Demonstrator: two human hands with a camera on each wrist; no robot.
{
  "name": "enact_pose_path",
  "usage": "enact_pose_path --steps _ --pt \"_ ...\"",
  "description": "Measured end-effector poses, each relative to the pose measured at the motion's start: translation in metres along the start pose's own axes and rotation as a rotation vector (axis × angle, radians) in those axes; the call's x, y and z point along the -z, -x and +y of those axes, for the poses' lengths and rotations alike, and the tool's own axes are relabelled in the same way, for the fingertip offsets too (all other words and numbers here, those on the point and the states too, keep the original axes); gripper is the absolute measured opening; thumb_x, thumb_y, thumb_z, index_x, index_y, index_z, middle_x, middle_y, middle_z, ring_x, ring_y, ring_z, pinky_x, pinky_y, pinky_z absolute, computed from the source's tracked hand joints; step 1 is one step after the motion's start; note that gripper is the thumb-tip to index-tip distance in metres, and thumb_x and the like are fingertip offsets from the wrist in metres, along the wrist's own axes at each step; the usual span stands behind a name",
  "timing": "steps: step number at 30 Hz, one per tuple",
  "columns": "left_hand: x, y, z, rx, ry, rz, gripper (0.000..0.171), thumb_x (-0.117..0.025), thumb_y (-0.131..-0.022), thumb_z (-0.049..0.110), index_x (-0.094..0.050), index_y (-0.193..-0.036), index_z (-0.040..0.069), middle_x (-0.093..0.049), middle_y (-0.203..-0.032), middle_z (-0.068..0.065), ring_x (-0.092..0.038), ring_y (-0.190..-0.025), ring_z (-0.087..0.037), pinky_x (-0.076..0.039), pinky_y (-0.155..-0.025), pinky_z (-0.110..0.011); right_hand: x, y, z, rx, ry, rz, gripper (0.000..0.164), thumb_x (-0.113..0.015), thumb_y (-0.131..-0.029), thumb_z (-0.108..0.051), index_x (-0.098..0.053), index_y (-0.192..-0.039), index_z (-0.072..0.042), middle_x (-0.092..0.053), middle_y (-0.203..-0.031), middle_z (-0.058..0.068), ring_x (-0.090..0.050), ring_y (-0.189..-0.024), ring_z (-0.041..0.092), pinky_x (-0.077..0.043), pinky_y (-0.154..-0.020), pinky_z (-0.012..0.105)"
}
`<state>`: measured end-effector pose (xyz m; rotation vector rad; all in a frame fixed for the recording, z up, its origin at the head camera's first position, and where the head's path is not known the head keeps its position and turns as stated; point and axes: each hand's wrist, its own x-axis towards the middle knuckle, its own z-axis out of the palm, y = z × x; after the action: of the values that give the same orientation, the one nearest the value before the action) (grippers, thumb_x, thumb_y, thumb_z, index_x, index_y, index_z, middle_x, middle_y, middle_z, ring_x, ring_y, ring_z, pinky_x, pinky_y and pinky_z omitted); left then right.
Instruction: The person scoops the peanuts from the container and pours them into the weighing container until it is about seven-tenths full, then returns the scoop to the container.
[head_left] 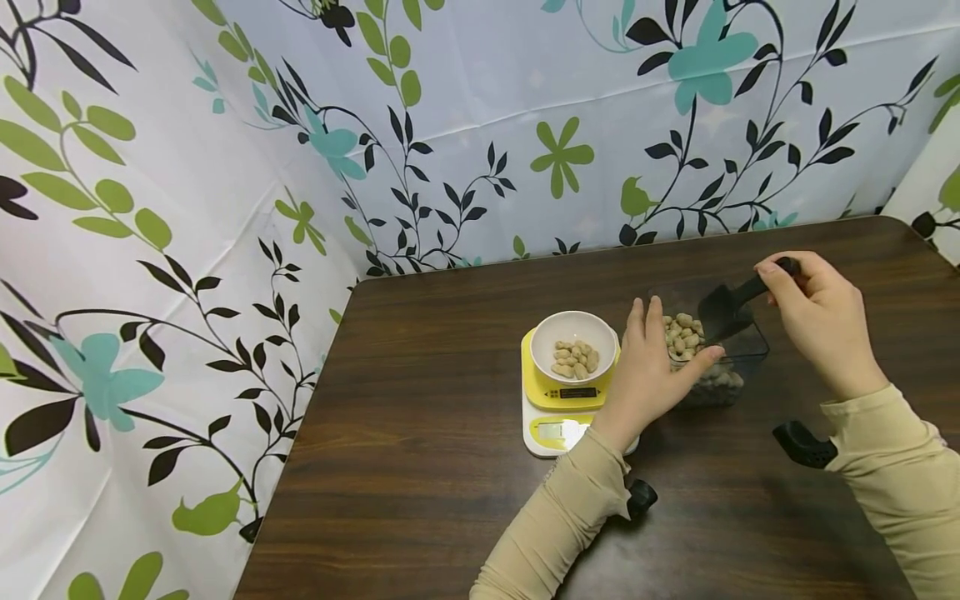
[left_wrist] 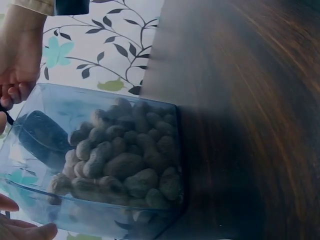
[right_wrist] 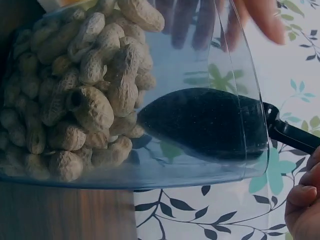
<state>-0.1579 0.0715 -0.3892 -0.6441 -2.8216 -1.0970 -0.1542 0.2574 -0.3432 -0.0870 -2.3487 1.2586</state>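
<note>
My right hand (head_left: 821, 321) pinches the handle of a black scoop (head_left: 722, 313), whose blade slants down into a clear plastic container (right_wrist: 250, 172). In the right wrist view the blade's tip touches the heap of unshelled peanuts (right_wrist: 90, 107) inside, and no peanuts show on it. My left hand (head_left: 648, 375) lies against the container's left side with its fingers extended and thumb toward the near rim. Left of that hand, a white bowl (head_left: 542, 342) holds several peanuts (head_left: 576, 360). The bowl stands on a yellow and white kitchen scale (head_left: 531, 396).
Everything stands on a dark brown wooden table (head_left: 420, 450). A patterned curtain (head_left: 480, 125) hangs behind the table and along its left side. Black wrist mounts stick out from both sleeves, low over the tabletop.
</note>
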Motion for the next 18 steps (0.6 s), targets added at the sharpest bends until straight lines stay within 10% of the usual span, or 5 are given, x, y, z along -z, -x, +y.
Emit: enact_pose_path --steps 7,18 --pt "-0.002 -0.001 -0.003 0.007 -0.037 -0.022 0.09 -0.048 -0.086 0.063 -0.012 -0.151 0.013 -0.022 -0.155 -0.012 -0.034 -0.139 -0.023 -0.041 -0.105 -0.034 -0.004 0.001 0.001 0.084 0.167 -0.125 0.03 -0.051 -0.095 -0.036 -0.059 -0.109 -0.01 -0.045 -0.061 -0.019 -0.039 -0.05 0.005 -0.029 -0.046 0.025" --pt "-0.002 -0.003 -0.007 -0.013 -0.025 -0.025 0.09 -0.051 -0.085 0.063 -0.014 -0.151 0.012 -0.024 -0.154 -0.011 -0.031 -0.14 -0.019 -0.039 -0.107 -0.031 -0.008 -0.01 0.019 -0.015 0.055 -0.242 0.019 -0.052 -0.094 -0.038 -0.047 -0.098 -0.02 -0.056 -0.064 -0.02 -0.052 -0.062 0.001 -0.042 -0.054 0.018"
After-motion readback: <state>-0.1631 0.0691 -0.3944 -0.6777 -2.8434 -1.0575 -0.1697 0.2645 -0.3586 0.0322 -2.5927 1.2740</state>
